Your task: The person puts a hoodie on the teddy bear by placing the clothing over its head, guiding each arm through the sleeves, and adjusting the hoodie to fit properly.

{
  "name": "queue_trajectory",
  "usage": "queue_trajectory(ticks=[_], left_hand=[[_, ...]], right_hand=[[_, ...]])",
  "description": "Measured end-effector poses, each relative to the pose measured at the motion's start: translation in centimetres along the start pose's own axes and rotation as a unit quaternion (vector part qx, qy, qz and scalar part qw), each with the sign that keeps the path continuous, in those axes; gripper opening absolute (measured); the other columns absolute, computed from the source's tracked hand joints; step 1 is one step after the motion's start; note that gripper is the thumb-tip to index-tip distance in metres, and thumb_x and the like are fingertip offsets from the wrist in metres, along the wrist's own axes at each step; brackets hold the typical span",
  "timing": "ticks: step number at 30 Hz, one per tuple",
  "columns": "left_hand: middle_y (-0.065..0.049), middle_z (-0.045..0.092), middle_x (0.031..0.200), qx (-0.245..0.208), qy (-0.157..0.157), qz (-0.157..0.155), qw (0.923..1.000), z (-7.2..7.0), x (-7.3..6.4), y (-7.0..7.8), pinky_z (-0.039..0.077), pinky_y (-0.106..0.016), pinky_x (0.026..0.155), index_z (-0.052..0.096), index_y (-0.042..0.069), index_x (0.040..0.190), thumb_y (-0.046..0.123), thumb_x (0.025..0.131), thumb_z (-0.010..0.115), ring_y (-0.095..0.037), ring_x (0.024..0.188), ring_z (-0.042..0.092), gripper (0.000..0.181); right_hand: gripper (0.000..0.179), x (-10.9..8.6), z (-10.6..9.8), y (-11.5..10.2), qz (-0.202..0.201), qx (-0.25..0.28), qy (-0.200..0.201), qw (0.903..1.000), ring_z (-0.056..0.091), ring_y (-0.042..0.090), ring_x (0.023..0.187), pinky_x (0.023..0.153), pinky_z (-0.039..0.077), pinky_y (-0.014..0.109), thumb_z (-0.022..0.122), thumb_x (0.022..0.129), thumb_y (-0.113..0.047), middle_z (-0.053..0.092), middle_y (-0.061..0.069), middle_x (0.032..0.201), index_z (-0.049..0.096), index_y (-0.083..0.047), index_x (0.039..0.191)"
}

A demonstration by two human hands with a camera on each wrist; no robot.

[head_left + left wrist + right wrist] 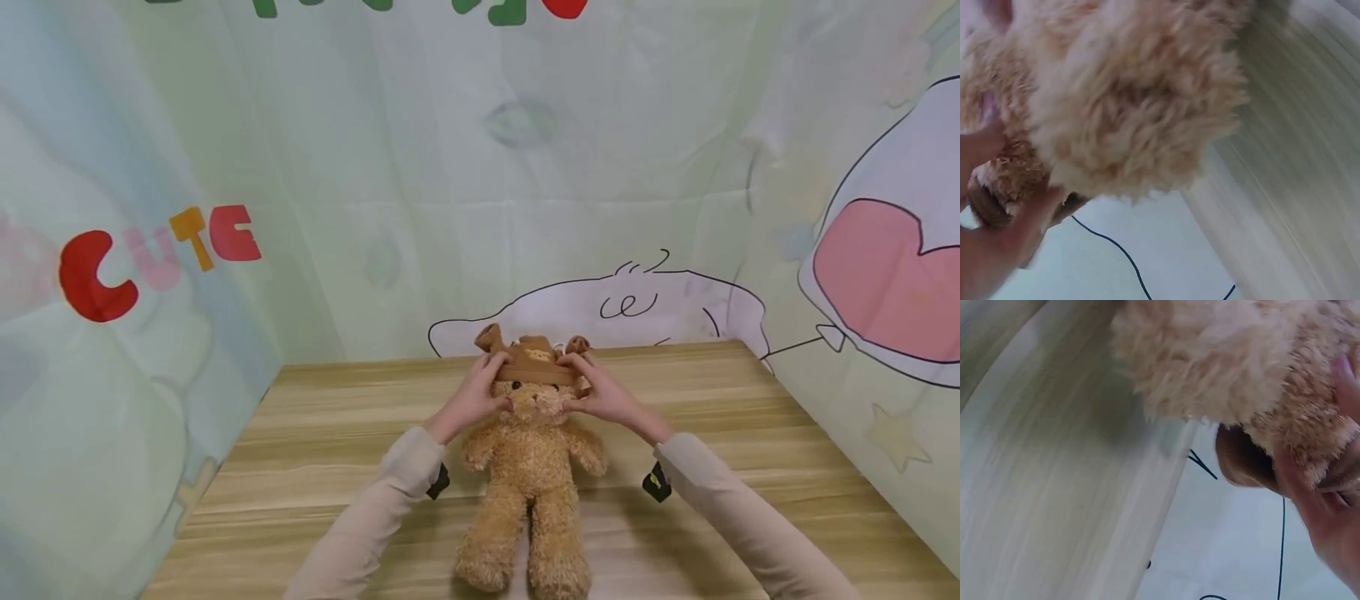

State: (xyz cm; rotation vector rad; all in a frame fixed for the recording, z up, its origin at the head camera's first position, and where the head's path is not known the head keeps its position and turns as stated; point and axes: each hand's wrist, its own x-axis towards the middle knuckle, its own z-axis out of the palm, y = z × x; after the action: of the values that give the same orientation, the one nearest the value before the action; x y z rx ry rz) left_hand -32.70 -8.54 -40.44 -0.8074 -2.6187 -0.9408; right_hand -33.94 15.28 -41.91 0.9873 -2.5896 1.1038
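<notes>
A pale green printed cloth hangs beyond the grip and to both sides. Below the grip spreads a wood-grain table. A drawn balloon fills the cloth far right of the grip; coloured letters spell "CUTE" far left. The teddy bear stretches from the grip toward the person. The left hand and right hand hold its head, fingers on the brown hat, thumbs at the cheeks.

A printed backdrop hangs behind a wood-grain table.
</notes>
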Motion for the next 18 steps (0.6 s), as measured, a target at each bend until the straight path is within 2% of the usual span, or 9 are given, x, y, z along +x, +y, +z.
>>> queue_trajectory(ticks=[2,3,4,6,7,9,12,15,18], left_hand=[[-0.013,0.04,0.104,0.075,0.029,0.016,0.9966,0.3,-0.2,0.0,0.037,-0.028,0.061,0.053,0.011,0.105,0.01,0.073,0.071,-0.025,0.093,0.039,0.036],[-0.012,0.038,0.102,0.111,0.045,0.026,0.9924,0.5,-0.3,0.0,0.032,-0.026,0.056,0.056,0.011,0.1,0.009,0.074,0.071,-0.025,0.091,0.035,0.031],[-0.012,0.037,0.101,0.143,0.061,0.04,0.9871,0.6,-0.3,0.0,0.028,-0.025,0.053,0.058,0.011,0.095,0.007,0.074,0.07,-0.026,0.09,0.032,0.025],[-0.01,0.038,0.103,0.183,0.078,0.07,0.9776,0.9,-0.3,0.2,0.03,-0.024,0.053,0.06,0.011,0.091,0.003,0.074,0.066,-0.026,0.094,0.031,0.02],[-0.01,0.041,0.104,0.196,0.077,0.088,0.9736,1.0,-0.2,0.3,0.033,-0.024,0.053,0.06,0.011,0.09,0.002,0.074,0.065,-0.025,0.095,0.033,0.019],[-0.007,0.048,0.101,0.221,0.074,0.127,0.9641,1.0,-0.1,0.6,0.04,-0.027,0.062,0.059,0.011,0.089,0.001,0.073,0.065,-0.025,0.096,0.039,0.02],[-0.004,0.054,0.096,0.267,0.06,0.163,0.948,1.0,-0.2,0.8,0.041,-0.034,0.079,0.056,0.012,0.095,0.008,0.073,0.068,-0.022,0.093,0.045,0.026],[-0.002,0.058,0.095,0.322,0.061,0.179,0.9278,1.1,-0.3,0.8,0.041,-0.035,0.08,0.054,0.014,0.101,0.014,0.074,0.069,-0.02,0.093,0.049,0.031],[0.001,0.062,0.092,0.359,0.074,0.216,0.905,1.6,-0.4,0.7,0.042,-0.033,0.078,0.056,0.015,0.099,0.017,0.078,0.065,-0.017,0.091,0.053,0.023]], right_hand=[[0.053,0.1,0.5,-0.1,-0.028,-0.07,0.047,0.9961,0.041,0.027,0.097,0.07,0.044,0.028,0.076,0.067,-0.01,0.04,0.014,0.103,0.053,-0.009,0.115],[0.049,0.2,0.7,-0.2,-0.046,-0.098,0.071,0.9916,0.037,0.026,0.094,0.07,0.04,0.03,0.077,0.065,-0.008,0.039,0.014,0.1,0.056,-0.009,0.109],[0.046,0.2,0.8,-0.3,-0.065,-0.122,0.091,0.9862,0.035,0.026,0.094,0.07,0.037,0.031,0.077,0.063,-0.007,0.039,0.013,0.098,0.058,-0.009,0.105],[0.043,0.4,1.1,-0.4,-0.109,-0.161,0.115,0.9741,0.033,0.026,0.094,0.071,0.035,0.035,0.077,0.059,-0.005,0.042,0.013,0.099,0.059,-0.008,0.098],[0.042,0.5,1.2,-0.4,-0.131,-0.173,0.12,0.9687,0.034,0.027,0.096,0.073,0.036,0.037,0.077,0.057,-0.004,0.045,0.014,0.1,0.059,-0.008,0.095],[0.04,0.7,1.3,-0.6,-0.165,-0.193,0.123,0.9594,0.039,0.025,0.095,0.073,0.039,0.038,0.076,0.055,-0.004,0.051,0.011,0.099,0.056,-0.007,0.09],[0.036,0.6,1.7,-0.4,-0.198,-0.223,0.126,0.9463,0.042,0.021,0.085,0.07,0.039,0.035,0.075,0.055,-0.005,0.055,0.005,0.086,0.052,-0.009,0.082],[0.03,0.6,2.1,0.0,-0.221,-0.245,0.135,0.9343,0.039,0.018,0.074,0.066,0.034,0.032,0.072,0.055,-0.004,0.05,0.0,0.069,0.049,-0.01,0.073],[0.026,0.7,2.6,0.4,-0.256,-0.265,0.132,0.9202,0.035,0.016,0.068,0.066,0.03,0.03,0.068,0.055,0.0,0.044,-0.003,0.058,0.048,-0.012,0.065]])
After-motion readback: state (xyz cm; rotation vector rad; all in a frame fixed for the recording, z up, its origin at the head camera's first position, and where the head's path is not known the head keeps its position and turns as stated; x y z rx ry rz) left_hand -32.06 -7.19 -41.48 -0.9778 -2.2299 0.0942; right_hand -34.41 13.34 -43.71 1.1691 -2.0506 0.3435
